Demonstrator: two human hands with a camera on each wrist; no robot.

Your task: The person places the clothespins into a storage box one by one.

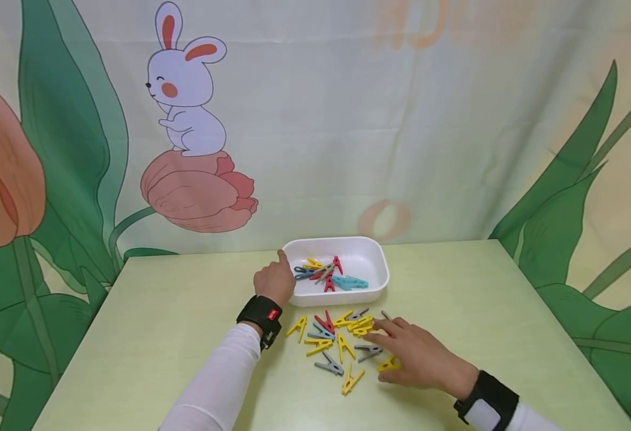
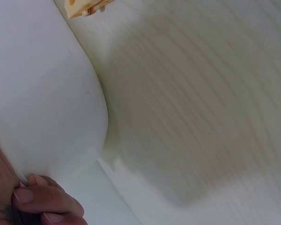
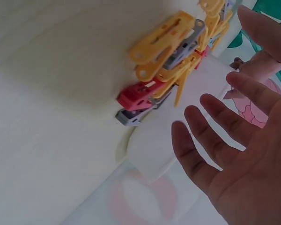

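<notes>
At the left end of a white plastic box, my left hand grips the rim; the left wrist view has its curled fingers at the box's edge. Inside the box lie several clothespins: yellow, red, dark, and a light blue one. In front of it a loose pile of clothespins is spread over the table, among them a yellow clothespin and a grey one. My right hand reaches over the pile's right side. Its fingers are spread and hold nothing.
The pale wooden table ends just behind the box at a hanging cloth backdrop printed with a rabbit and flowers. A yellow clothespin lies partly under the right hand.
</notes>
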